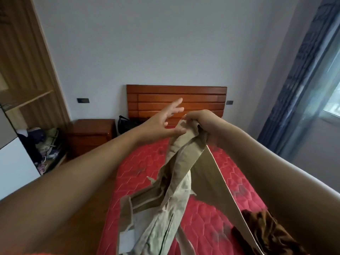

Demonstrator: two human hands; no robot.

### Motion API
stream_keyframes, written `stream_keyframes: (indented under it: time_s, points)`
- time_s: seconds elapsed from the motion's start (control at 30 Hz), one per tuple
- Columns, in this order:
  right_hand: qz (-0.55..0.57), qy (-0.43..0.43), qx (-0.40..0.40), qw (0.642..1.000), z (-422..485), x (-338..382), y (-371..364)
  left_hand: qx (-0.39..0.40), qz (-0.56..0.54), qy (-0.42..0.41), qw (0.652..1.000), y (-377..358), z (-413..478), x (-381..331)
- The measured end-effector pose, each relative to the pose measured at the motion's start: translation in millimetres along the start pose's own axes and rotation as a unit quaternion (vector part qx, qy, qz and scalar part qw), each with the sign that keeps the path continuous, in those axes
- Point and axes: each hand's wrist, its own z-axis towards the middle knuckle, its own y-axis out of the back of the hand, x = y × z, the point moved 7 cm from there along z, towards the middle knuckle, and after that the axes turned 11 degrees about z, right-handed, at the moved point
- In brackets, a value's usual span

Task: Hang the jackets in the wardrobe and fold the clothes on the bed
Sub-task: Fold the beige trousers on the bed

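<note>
The bed, a red quilted mattress under a slatted wooden headboard, fills the middle of the view. The open wooden wardrobe stands well to the left of the bed, with a loose heap of clothes on its floor. A nightstand sits just left of the headboard.

Above the bed hangs the khaki garment, bunched at the top. Its lower part trails toward the near end of the mattress, showing a zip, a loose strap and a pale label. Whether it is a jacket or trousers cannot be told. A brown garment lies crumpled on the near right of the bed.

The right hand, held up over the bed in front of the headboard, is curled tight round the gathered top of the khaki garment and carries its weight. The left hand is beside it with its fingers spread straight toward the headboard. Only its thumb lies against the cloth, and it grips nothing.

This looks like the sorting-out step: the garment is lifted but twisted. The next move likely calls for the left hand to close on an edge near the right hand's grip. The two hands can then draw apart and shake the cloth flat for folding or hanging.
</note>
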Motion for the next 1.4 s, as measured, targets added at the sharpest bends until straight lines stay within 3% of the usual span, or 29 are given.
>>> stream_keyframes:
  time_s: [0.1,0.3,0.43,0.7,0.73,0.8,0.87,0.93,1.23,1.33,1.4]
  points:
    - [0.056,-0.026,0.096,0.993,-8.8,-4.4,-2.7,0.069,0.021,-0.009,0.997,-18.0,16.8,-5.6]
    - [0.066,-0.053,0.064,0.994,-11.3,-20.1,34.9,0.093,0.085,-0.014,0.992,-51.4,27.2,-13.7]
    - [0.019,-0.060,-0.009,0.998,-5.6,-25.8,53.3,0.101,0.101,-0.053,0.988,-64.8,34.3,-27.7]
    - [0.150,0.003,-0.005,0.989,-20.0,-64.6,50.3,-0.086,0.128,-0.066,0.986,-33.4,38.4,-24.5]
    - [0.125,0.040,-0.033,0.991,-14.7,-80.5,54.3,-0.100,0.125,-0.059,0.985,-27.5,36.8,-22.4]
    - [-0.051,0.179,-0.059,0.981,-18.1,-106.8,62.0,-0.129,0.122,-0.047,0.983,-14.6,34.6,-18.0]
    - [-0.268,0.300,-0.061,0.914,-25.3,-142.0,63.6,-0.167,0.105,-0.031,0.980,3.8,34.3,-13.0]
    - [-0.380,0.367,-0.068,0.846,-30.1,-184.2,72.8,-0.201,0.092,-0.019,0.975,25.4,33.9,-12.0]
    - [-0.657,0.231,0.011,0.718,21.2,-252.0,66.7,-0.262,0.067,-0.056,0.961,94.7,15.6,-44.6]
    - [-0.627,0.265,-0.045,0.731,39.6,-229.9,33.8,-0.305,0.075,-0.042,0.948,112.6,4.3,-44.8]
    - [-0.583,0.266,-0.073,0.764,51.2,-208.8,12.2,-0.343,0.078,-0.034,0.935,125.9,-4.9,-41.1]
